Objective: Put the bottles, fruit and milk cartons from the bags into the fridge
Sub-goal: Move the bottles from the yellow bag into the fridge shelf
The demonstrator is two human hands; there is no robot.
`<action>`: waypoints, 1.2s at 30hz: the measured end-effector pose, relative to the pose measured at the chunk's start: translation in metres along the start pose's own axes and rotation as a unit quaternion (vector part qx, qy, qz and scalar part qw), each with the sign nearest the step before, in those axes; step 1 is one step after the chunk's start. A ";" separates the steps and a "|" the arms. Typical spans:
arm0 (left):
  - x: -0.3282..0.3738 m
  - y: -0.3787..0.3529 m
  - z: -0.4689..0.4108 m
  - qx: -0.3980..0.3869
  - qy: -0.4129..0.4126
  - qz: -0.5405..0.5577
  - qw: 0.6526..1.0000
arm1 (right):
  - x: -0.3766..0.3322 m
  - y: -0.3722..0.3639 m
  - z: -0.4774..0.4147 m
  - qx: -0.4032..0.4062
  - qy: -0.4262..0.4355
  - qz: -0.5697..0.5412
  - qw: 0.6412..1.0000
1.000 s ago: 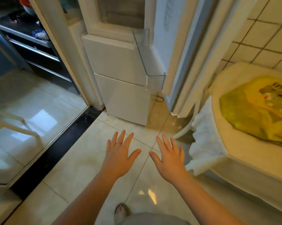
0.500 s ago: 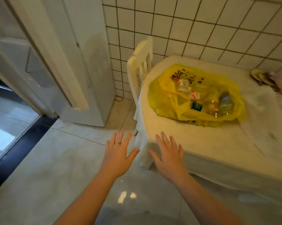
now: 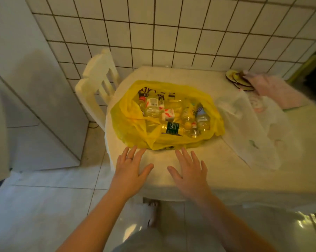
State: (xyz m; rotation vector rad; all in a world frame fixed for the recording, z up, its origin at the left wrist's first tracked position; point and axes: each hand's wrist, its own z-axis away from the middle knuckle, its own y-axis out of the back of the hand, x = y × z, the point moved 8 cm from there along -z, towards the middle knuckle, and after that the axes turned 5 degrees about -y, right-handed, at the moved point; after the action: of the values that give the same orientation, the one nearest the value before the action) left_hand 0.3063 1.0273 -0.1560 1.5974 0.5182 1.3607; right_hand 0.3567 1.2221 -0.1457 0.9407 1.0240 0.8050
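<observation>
The crinkled yellow plastic shopping bag (image 3: 164, 115) lies slumped on its side in the middle of the pale cloth-covered table (image 3: 217, 171), its mouth gaping toward the person. Inside, several clear plastic bottles (image 3: 201, 119) lie jumbled together; one with a white label (image 3: 151, 106) sits toward the back left, and another carries a dark green label (image 3: 172, 127) near the front. A small white carton with red print (image 3: 169, 114) is wedged among them. No fruit can be made out for certain; a small yellow round shape (image 3: 188, 125) among the bottles may be a cap or a piece of fruit.

Both hands hover just short of the bag's near edge, palms down. The left hand (image 3: 130, 170) and the right hand (image 3: 190, 171) each have their fingers (image 3: 179, 155) spread wide and hold nothing.

The step in hand looks like the first reach into the bag, with nothing unloaded yet. The next move probably calls for parting the loose film with one hand and closing the other round a single bottle, since the smooth round bottles would likely roll against each other.

Just beside the yellow bag, to the right, lies a thin translucent white plastic bag (image 3: 248, 128), its contents unclear. A white plastic chair (image 3: 97, 84) stands at the table's left end, and the grey side of the fridge (image 3: 44, 99) rises further left, well apart from the bag.
</observation>
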 end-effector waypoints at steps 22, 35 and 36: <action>0.005 0.026 -0.281 -0.032 0.010 -0.214 0.976 | 0.050 0.069 -0.228 0.045 -0.127 0.068 0.989; 0.026 -0.010 -0.324 -0.137 0.057 -0.254 0.956 | 0.095 0.072 -0.259 0.013 -0.263 0.039 0.964; 0.027 -0.009 -0.323 -0.128 0.053 -0.245 0.959 | 0.103 0.072 -0.259 0.005 -0.275 0.022 0.961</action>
State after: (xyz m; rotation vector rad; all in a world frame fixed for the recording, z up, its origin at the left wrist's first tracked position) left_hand 0.0182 1.1751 -0.1689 1.0951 0.7154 1.0838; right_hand 0.1378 1.4069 -0.1725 1.1170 0.5231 0.5267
